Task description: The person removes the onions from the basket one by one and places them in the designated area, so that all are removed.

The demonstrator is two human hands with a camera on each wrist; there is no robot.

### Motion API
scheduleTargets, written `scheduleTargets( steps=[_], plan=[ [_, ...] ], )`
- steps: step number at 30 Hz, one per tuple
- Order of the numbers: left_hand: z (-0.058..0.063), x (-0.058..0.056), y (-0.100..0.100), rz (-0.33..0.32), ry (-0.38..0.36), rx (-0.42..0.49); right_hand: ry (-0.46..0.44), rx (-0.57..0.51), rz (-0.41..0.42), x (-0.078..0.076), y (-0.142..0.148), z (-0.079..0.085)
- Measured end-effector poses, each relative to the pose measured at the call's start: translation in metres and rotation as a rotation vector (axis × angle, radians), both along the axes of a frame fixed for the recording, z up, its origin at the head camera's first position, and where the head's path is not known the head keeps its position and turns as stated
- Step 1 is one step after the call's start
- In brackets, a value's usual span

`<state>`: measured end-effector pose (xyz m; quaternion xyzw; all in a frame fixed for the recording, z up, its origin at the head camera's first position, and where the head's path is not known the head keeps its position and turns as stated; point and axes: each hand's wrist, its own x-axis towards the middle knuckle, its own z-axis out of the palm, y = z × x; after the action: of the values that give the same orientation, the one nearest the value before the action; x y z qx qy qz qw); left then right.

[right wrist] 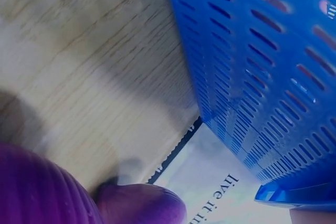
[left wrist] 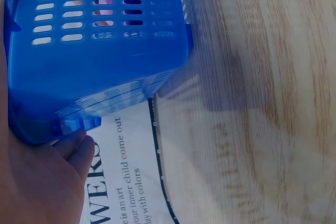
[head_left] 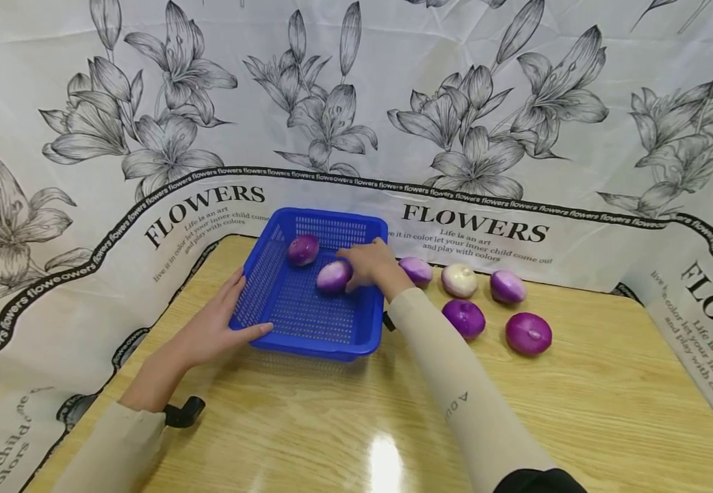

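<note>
A blue perforated plastic basket point(head_left: 307, 322) stands on the wooden table. My left hand point(head_left: 211, 329) holds its left side, thumb over the rim; in the left wrist view the fingertips sit beneath the basket's rim. Reaching over the right rim, my right hand point(head_left: 371, 263) grips a purple-and-white onion point(head_left: 334, 276) inside, its fingers on the onion's top and right side. Another purple onion point(head_left: 304, 250) lies near the back left of the basket. In the right wrist view, the slotted basket wall point(right wrist: 252, 82) hides most of the right hand.
Several peeled onions lie right of the basket, among them a pale one point(head_left: 459, 281) and a dark purple one point(head_left: 528, 334). One onion point(head_left: 415, 271) lies close to the right forearm. A flower-print cloth point(head_left: 332, 103) hangs behind the table point(head_left: 307, 424).
</note>
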<state>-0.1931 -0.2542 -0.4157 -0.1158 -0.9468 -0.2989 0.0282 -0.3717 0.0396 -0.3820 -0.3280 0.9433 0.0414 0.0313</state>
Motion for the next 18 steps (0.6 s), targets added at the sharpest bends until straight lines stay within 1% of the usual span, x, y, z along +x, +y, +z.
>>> scheduleTargets(
  steps=[3, 5, 8, 12, 18],
  plan=[
    [0.0003, -0.0016, 0.0025, -0.003, -0.005, 0.0, -0.006, 0.012, 0.027, -0.0004, 0.0034, -0.0005],
    [0.0008, -0.0003, 0.0024, -0.002, -0.009, -0.002, -0.006, 0.015, 0.06, 0.0001, 0.0036, -0.0018],
    [0.0028, -0.0008, 0.002, 0.0, -0.002, -0.01, 0.009, 0.0, 0.087, 0.0005, 0.004, -0.0015],
    [0.0053, -0.003, 0.0015, -0.004, 0.017, -0.018, 0.024, -0.025, 0.09, 0.0002, 0.004, 0.001],
    [0.0002, -0.0018, 0.0014, -0.002, 0.004, -0.007, -0.007, -0.038, 0.094, 0.0012, 0.0035, 0.0014]
  ],
)
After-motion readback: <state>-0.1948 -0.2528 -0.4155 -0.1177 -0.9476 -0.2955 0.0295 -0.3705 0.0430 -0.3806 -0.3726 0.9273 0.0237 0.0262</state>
